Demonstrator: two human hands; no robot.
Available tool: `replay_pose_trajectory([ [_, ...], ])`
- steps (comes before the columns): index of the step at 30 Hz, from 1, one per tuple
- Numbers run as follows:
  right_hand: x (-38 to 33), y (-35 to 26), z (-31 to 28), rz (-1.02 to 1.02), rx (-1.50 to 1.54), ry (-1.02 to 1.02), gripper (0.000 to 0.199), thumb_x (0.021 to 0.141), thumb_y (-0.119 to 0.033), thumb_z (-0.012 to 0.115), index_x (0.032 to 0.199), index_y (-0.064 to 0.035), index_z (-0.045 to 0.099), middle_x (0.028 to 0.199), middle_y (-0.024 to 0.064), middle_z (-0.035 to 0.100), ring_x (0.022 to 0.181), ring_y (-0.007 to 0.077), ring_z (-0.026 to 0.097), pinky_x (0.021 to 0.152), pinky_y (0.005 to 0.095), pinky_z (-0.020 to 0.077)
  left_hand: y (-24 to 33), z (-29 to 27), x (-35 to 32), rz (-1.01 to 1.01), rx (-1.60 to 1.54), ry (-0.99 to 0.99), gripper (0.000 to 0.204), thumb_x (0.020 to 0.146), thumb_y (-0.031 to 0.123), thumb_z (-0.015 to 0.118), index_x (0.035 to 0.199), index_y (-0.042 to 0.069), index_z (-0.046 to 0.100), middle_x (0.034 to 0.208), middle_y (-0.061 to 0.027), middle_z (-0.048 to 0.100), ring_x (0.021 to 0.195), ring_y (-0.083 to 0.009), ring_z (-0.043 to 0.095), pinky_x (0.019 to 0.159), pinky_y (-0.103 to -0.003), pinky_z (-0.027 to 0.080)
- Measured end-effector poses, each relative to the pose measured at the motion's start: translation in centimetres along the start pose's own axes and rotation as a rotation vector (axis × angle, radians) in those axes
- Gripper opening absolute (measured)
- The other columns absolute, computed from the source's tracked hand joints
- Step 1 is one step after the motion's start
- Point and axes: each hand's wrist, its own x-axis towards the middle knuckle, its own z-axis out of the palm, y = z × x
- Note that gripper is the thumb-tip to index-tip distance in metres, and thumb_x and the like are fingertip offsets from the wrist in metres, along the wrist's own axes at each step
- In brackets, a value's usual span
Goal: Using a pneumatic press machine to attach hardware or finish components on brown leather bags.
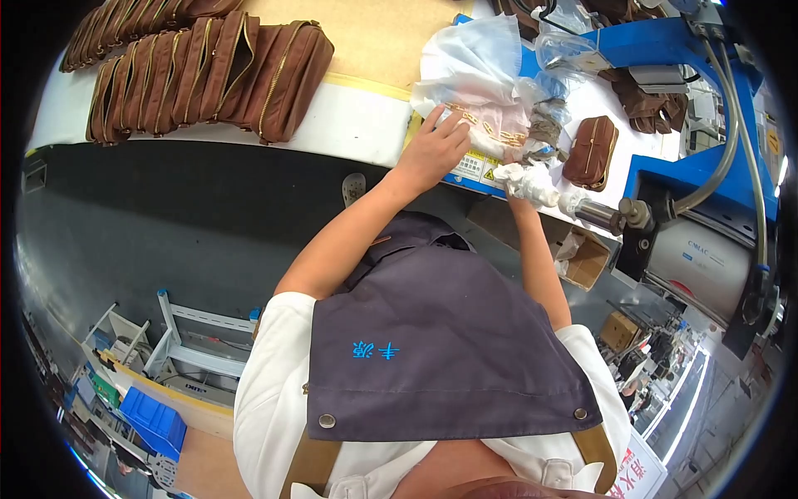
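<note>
A translucent plastic bag [474, 62] lies spread on the worktable in front of me. Along its near side run gold-coloured, chain-like pieces [490, 129]. My left hand [434, 154] rests at the left end of these pieces, fingers apart and touching the bag's near edge. At the other end, my right hand [514, 158] reaches up to the pieces. Most of it is hidden behind a white-wrapped machine part [530, 185], so its grip does not show. A small brown zipped pouch [591, 152] stands to the right of that hand.
Brown zipped bags [199, 79] stand in a row at the far left of the white table [357, 116]. A blue machine frame [665, 50] with hoses and a metal cylinder [702, 258] fills the right side. Below the table edge sits an open cardboard box [586, 262].
</note>
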Motion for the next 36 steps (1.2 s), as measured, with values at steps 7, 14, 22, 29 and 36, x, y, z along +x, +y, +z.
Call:
replay_pose_trajectory([
  [7,-1.5,2.2,-0.6,-0.550,-0.622,-0.063,0.041,0.082,-0.007,0.060,0.123,-0.0048,0.055,0.120,0.0097,0.061,0.108,0.0305,0.056,0.097,0.0420,0.0410,0.5,-0.1,-3.2,-0.068,-0.102,0.015,0.025,0.081,0.009,0.056,0.105,0.005,0.062,0.121,-0.0080,0.058,0.123,-0.0250,0.048,0.108,-0.044,0.034],
  [14,7.0,15.6,-2.3,-0.087,0.187,-0.205,0.034,0.091,-0.012,0.050,0.123,-0.0037,0.055,0.118,0.0135,0.060,0.101,0.0227,0.059,0.092,0.0363,0.0471,-2.9,-4.7,-2.4,-0.359,-0.003,0.235,0.031,0.078,0.006,0.062,0.109,0.010,0.064,0.117,-0.0084,0.059,0.115,-0.0286,0.052,0.099,-0.044,0.038],
  [22,12.8,1.0,-4.7,-0.304,0.145,-0.388,0.032,0.092,-0.012,0.055,0.122,-0.0012,0.056,0.113,0.0166,0.062,0.098,0.0220,0.062,0.088,0.0345,0.0509,-8.8,-11.9,-4.8,-0.773,0.541,0.347,0.046,0.077,0.016,0.071,0.120,0.012,0.058,0.115,-0.0069,0.052,0.107,-0.0276,0.050,0.089,-0.043,0.041],
  [29,13.2,-9.4,-9.0,-0.306,0.458,-0.352,0.035,0.089,-0.008,0.060,0.122,-0.0014,0.057,0.114,0.0169,0.062,0.098,0.0226,0.063,0.088,0.0330,0.0509,-10.3,-12.6,-4.1,-0.816,0.593,0.290,0.039,0.077,0.015,0.071,0.112,0.009,0.056,0.106,-0.0064,0.052,0.100,-0.0255,0.051,0.082,-0.040,0.043],
  [36,13.9,-14.0,-23.0,-0.304,0.725,-0.249,0.038,0.085,-0.003,0.065,0.122,-0.0016,0.058,0.114,0.0172,0.063,0.098,0.0232,0.064,0.088,0.0315,0.0509,-10.9,-12.4,-4.7,-0.382,0.670,0.293,0.017,0.083,0.009,0.053,0.100,0.008,0.055,0.095,-0.0064,0.053,0.089,-0.0252,0.054,0.074,-0.037,0.045],
])
